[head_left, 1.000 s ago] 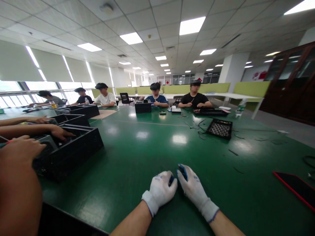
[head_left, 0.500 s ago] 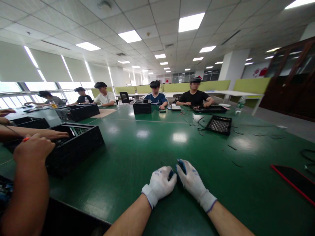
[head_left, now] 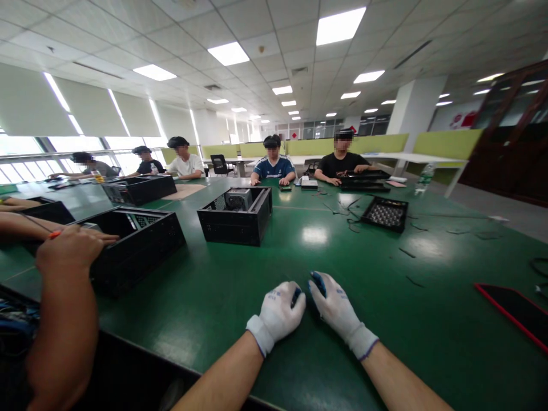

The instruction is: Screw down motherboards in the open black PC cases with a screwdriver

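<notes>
On the green tabletop (head_left: 214,308), my left hand (head_left: 278,314) rests in a white knitted glove with blue fingertips. Its fingers curl loosely, the thumb stands apart from them, and nothing shows in its grip. Close beside it, without touching, my right hand (head_left: 338,311) lies in a matching glove, thumb and forefinger apart, also without a visible object. The undersides of both hands are hidden. Beyond them stands an open black computer case (head_left: 233,225) with a grey metal box, likely a power supply (head_left: 238,199), inside.
At left, a co-worker's hand (head_left: 71,248) holds a screwdriver over another black case (head_left: 145,245). A black tray (head_left: 385,214) with loose cables lies at back right, and a red-edged black mat (head_left: 514,311) at the right edge. Several people sit across the table.
The open black computer case has come from the far side of the table toward me. Across the table, a person in black has raised a dark panel. My hands have hardly moved.
</notes>
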`<state>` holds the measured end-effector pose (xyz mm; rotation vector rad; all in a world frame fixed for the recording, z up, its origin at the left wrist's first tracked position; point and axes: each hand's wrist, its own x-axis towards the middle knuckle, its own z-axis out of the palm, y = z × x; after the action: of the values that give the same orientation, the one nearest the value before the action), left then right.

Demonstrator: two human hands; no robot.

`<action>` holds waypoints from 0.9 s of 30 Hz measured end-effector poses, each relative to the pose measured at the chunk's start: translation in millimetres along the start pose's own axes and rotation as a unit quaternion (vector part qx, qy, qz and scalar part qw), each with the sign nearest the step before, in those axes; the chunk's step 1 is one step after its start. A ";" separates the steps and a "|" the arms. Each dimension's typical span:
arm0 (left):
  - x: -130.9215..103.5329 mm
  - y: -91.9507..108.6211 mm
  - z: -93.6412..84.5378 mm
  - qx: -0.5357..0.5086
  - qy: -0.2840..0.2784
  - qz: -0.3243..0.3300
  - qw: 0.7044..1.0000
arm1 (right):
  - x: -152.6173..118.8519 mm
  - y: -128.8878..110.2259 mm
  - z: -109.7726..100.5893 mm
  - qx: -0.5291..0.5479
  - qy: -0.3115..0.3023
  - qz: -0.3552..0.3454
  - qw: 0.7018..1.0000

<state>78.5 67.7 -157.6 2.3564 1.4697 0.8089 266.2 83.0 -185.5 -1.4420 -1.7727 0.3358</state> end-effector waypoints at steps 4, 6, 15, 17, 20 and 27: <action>-1.8 -6.0 -30.1 0.011 0.081 -0.017 0.996 | 0.6 -5.0 -3.0 -0.009 -0.015 0.020 1.000; 7.6 -14.7 -54.4 0.042 0.120 -0.028 0.992 | 0.9 -10.2 -5.6 -0.008 -0.027 0.059 0.998; 112.5 -104.4 -144.9 0.256 0.067 -0.136 0.955 | 1.5 -22.3 -12.2 -0.006 -0.059 0.096 0.994; 130.2 -116.7 -151.4 0.277 0.018 -0.143 0.950 | 1.9 -22.4 -11.9 -0.008 -0.062 0.094 0.994; 147.7 -120.9 -154.4 0.288 -0.003 -0.131 0.949 | 2.2 -22.3 -11.4 -0.012 -0.061 0.089 0.994; 136.6 -89.7 -158.8 0.309 -0.012 -0.095 0.946 | 1.0 -21.0 -8.8 -0.007 -0.052 0.067 0.996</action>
<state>-33.4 217.3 -27.0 2.5484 2.1427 0.2860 257.9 75.0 -165.9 -1.5839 -1.7662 0.4763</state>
